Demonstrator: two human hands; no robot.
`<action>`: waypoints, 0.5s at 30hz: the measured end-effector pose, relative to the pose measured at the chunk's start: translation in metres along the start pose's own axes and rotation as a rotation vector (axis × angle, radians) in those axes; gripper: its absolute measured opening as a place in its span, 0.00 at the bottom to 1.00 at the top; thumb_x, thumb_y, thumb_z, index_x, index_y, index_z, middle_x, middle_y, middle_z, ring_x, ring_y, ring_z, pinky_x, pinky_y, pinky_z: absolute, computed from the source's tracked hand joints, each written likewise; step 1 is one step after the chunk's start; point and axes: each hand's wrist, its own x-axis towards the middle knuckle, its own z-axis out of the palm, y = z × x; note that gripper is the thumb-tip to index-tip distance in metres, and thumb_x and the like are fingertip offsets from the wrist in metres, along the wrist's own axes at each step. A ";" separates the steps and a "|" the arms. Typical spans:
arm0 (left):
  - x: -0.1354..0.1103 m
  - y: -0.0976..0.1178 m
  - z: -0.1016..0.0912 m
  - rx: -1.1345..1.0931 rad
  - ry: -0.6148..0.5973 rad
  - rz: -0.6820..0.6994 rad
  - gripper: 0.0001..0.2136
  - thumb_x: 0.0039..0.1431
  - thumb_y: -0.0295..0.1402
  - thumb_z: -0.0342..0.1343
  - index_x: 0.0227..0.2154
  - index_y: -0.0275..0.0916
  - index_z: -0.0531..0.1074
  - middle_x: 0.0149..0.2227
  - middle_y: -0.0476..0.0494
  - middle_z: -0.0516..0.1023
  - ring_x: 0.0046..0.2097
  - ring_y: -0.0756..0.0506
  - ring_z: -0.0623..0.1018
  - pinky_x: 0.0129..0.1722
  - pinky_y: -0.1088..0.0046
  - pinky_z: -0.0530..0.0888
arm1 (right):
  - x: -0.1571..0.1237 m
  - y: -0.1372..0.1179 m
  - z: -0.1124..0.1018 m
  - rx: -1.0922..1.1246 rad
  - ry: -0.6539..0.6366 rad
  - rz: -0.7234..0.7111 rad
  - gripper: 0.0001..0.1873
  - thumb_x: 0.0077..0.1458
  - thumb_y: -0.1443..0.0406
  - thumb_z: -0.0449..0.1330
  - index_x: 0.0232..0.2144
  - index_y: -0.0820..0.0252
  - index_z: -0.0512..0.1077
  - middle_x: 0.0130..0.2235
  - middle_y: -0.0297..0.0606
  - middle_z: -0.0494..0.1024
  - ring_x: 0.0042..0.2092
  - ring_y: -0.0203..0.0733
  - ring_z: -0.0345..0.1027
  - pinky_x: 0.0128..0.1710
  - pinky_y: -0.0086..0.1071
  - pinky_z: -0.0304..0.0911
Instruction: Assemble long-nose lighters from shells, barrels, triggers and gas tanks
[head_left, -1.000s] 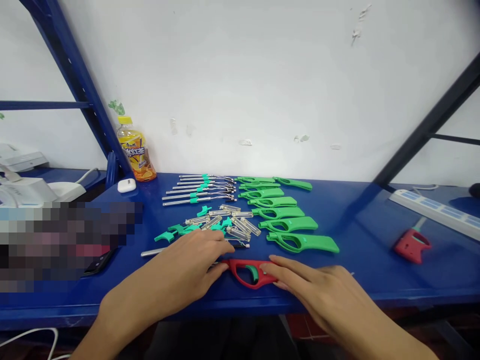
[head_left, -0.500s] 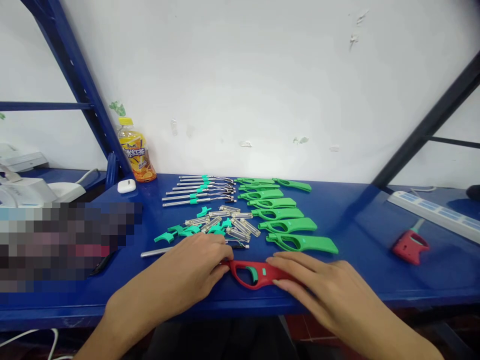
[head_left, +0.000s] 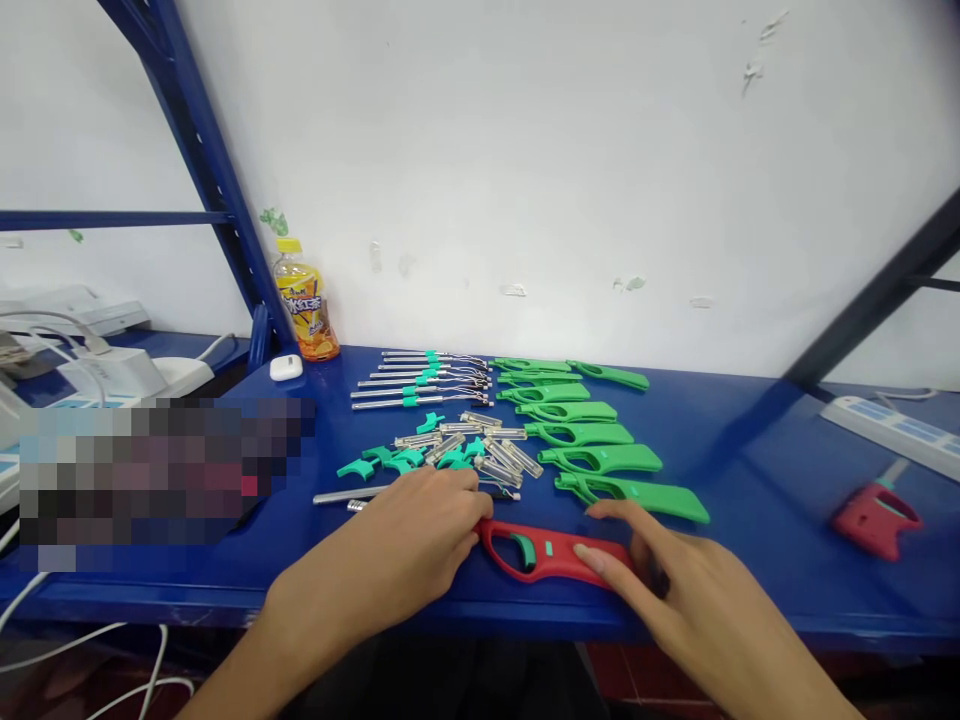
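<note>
A red gas lighter (head_left: 559, 560) with a teal trigger lies slanted near the table's front edge. My left hand (head_left: 431, 520) is closed round its narrow front end, hiding the tip. At the handle's other end is my right hand (head_left: 667, 570), thumb pressed on the red shell, index finger raised apart and the other fingers curled behind the end. Just beyond my left hand are loose teal triggers (head_left: 405, 460) and clear fuel tanks (head_left: 499, 470). Part of a metal lighter tube (head_left: 349, 495) shows beside it. Green lighter shells (head_left: 630, 497) lie in a column beyond my right hand.
Metal tubes with wires (head_left: 397, 403) lie in rows at the back. A drink bottle (head_left: 306, 310) and white earbud case (head_left: 286, 368) stand back left. At right are another red lighter piece (head_left: 874, 520) and a power strip (head_left: 892, 430). A blurred-out patch covers the left.
The view has shifted, so everything sits further right. My right index finger has lifted off the red handle and the hand has slid toward its end. My left hand keeps its grip.
</note>
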 end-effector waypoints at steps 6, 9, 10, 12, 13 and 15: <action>-0.003 0.001 0.002 0.048 0.006 -0.005 0.11 0.72 0.21 0.53 0.42 0.40 0.80 0.42 0.43 0.80 0.44 0.39 0.80 0.41 0.63 0.70 | 0.003 0.002 -0.001 0.210 -0.031 0.082 0.23 0.72 0.43 0.55 0.44 0.49 0.81 0.20 0.25 0.75 0.19 0.39 0.71 0.21 0.30 0.62; -0.004 0.001 0.002 0.048 0.002 -0.010 0.11 0.72 0.21 0.53 0.43 0.40 0.80 0.43 0.43 0.80 0.45 0.39 0.80 0.43 0.62 0.71 | 0.003 0.004 -0.002 0.263 -0.067 0.126 0.21 0.68 0.43 0.61 0.43 0.49 0.83 0.21 0.26 0.76 0.19 0.39 0.71 0.21 0.30 0.62; -0.004 0.000 0.002 0.045 0.002 -0.013 0.11 0.72 0.21 0.53 0.44 0.40 0.80 0.43 0.43 0.80 0.46 0.39 0.80 0.43 0.62 0.71 | 0.003 0.005 -0.002 0.276 -0.077 0.136 0.20 0.66 0.43 0.63 0.43 0.49 0.83 0.21 0.26 0.76 0.19 0.39 0.70 0.21 0.29 0.62; -0.004 0.000 0.001 0.040 0.003 -0.018 0.11 0.72 0.21 0.53 0.44 0.40 0.79 0.44 0.43 0.80 0.46 0.38 0.80 0.43 0.61 0.72 | 0.002 0.006 -0.002 0.297 -0.089 0.150 0.21 0.59 0.42 0.69 0.42 0.49 0.84 0.21 0.26 0.75 0.19 0.39 0.70 0.20 0.29 0.63; -0.004 0.000 0.000 0.037 0.004 -0.022 0.11 0.72 0.21 0.53 0.44 0.40 0.79 0.44 0.43 0.80 0.46 0.38 0.80 0.43 0.61 0.72 | 0.002 0.006 -0.002 0.308 -0.086 0.153 0.22 0.57 0.42 0.70 0.42 0.49 0.85 0.21 0.26 0.75 0.19 0.38 0.69 0.20 0.28 0.63; -0.004 0.001 -0.001 0.027 0.004 -0.029 0.11 0.73 0.22 0.53 0.44 0.40 0.79 0.43 0.43 0.80 0.46 0.39 0.81 0.43 0.62 0.72 | 0.000 0.007 0.000 0.331 -0.070 0.163 0.23 0.55 0.41 0.71 0.42 0.49 0.86 0.21 0.26 0.75 0.18 0.37 0.67 0.20 0.28 0.63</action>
